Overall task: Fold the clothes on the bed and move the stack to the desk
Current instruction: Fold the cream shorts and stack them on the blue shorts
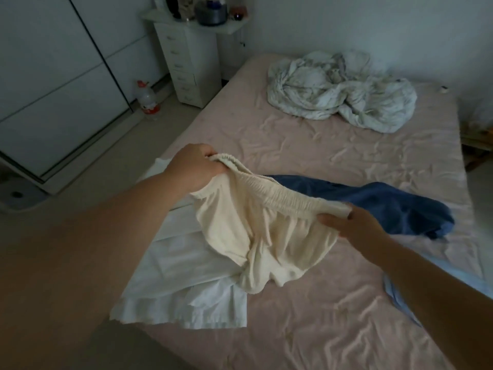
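The left hand [196,168] and right hand [346,222] each pinch the waistband of the cream shorts [256,231], stretching them flat for folding above the bed [333,303].

The cream shorts with gathered elastic waistband [266,225] are a soft, matt knit cloth with a slightly fuzzy surface. The white folded garment [181,273] at near left is a smooth, thin, matt woven cloth. The dark blue garment [386,206] at right is a matt cloth in soft folds. The pink bed sheet [333,316] is a creased cloth with a faint sheen. The crumpled white quilt [341,92], far right, is matt, wrinkled cloth. The white drawer cabinet [186,65], far left, has a smooth, hard finish.
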